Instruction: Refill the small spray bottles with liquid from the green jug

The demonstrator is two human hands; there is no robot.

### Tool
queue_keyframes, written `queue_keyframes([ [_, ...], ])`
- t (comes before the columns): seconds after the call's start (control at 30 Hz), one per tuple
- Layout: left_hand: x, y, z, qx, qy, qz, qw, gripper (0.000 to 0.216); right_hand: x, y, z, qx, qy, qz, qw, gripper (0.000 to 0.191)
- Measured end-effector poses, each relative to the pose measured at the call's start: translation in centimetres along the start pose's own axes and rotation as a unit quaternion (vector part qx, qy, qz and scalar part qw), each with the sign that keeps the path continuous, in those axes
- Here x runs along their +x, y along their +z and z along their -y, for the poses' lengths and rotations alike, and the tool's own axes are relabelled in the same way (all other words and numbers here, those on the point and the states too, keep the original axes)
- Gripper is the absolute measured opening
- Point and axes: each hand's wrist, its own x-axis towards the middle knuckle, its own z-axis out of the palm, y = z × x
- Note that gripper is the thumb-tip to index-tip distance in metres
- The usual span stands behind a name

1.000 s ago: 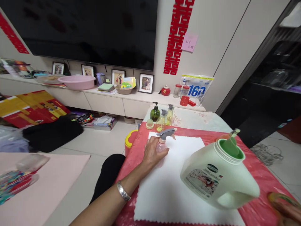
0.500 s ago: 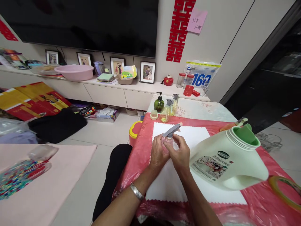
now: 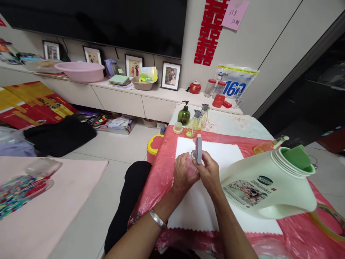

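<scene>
A small translucent pink spray bottle [image 3: 191, 167] is wrapped by the fingers of my left hand [image 3: 181, 174], above a white scalloped mat [image 3: 192, 216]. On its neck sits a grey trigger spray head [image 3: 199, 150] with a pale nozzle tip pointing away from me. My right hand [image 3: 210, 174] is closed at the collar of that head, its fingertips partly hidden. Right of my hands stands a big pale green jug [image 3: 269, 190] with a green cap or scoop [image 3: 298, 157] in its mouth.
Behind the mat are a green pump bottle [image 3: 184, 115], yellowish spray bottles [image 3: 192, 126] and a pale cap [image 3: 178, 128]. A bottle with amber liquid [image 3: 265, 145] lies behind the jug. At right is a tape roll [image 3: 330, 228]. Red plastic [image 3: 159, 187] covers the table.
The spray head has turned, its nozzle swinging from pointing right to pointing away from me. My right hand has shifted slightly with it. The camera view has tilted a little.
</scene>
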Motion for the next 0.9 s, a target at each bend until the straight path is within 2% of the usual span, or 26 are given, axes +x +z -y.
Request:
queue_keyframes([
  [0.07, -0.1, 0.0, 0.1, 0.006, 0.002, 0.006, 1.000, 0.055, 0.1, -0.5, 0.4, 0.021, 0.001, 0.045, 0.999, 0.025],
  [0.13, -0.2, 0.0, 0.2, 0.018, 0.004, 0.006, 1.000, 0.056, 0.1, -0.6, 0.8, 0.029, -0.001, 0.058, 0.998, 0.028],
  [0.2, -0.2, 0.1, 0.2, 0.032, 0.012, 0.004, 0.999, 0.053, 0.0, -0.4, 1.0, 0.026, -0.003, 0.037, 0.999, 0.030],
  [0.37, -0.1, 0.1, 0.1, 0.039, 0.041, -0.011, 0.998, 0.040, -0.2, 0.9, 0.4, 0.020, 0.018, -0.064, 0.998, 0.039],
  [0.43, -0.1, 0.2, 0.1, 0.030, 0.043, -0.018, 0.998, 0.040, -0.3, 1.1, 0.1, 0.039, 0.030, -0.072, 0.996, 0.047],
  [0.57, -0.2, 0.3, 0.2, 0.031, 0.034, -0.013, 0.999, 0.050, -0.6, 0.9, 0.0, 0.095, 0.045, -0.047, 0.993, 0.055],
  [0.63, -0.2, 0.2, 0.1, 0.041, 0.033, -0.008, 0.999, 0.050, -0.7, 0.8, 0.1, 0.115, 0.046, -0.032, 0.992, 0.052],
  [0.73, 0.2, -0.2, -0.4, 0.059, 0.050, 0.009, 0.997, 0.038, -0.7, 1.0, 0.3, 0.124, 0.045, -0.022, 0.991, 0.043],
  [0.8, 0.5, -0.5, -0.8, 0.063, 0.060, 0.016, 0.996, 0.029, -0.5, 1.1, 0.3, 0.118, 0.042, -0.039, 0.991, 0.036],
  [0.9, 0.6, -0.6, -1.0, 0.063, 0.064, -0.004, 0.996, 0.028, -0.2, 1.3, 0.3, 0.112, 0.042, -0.061, 0.991, 0.028],
])
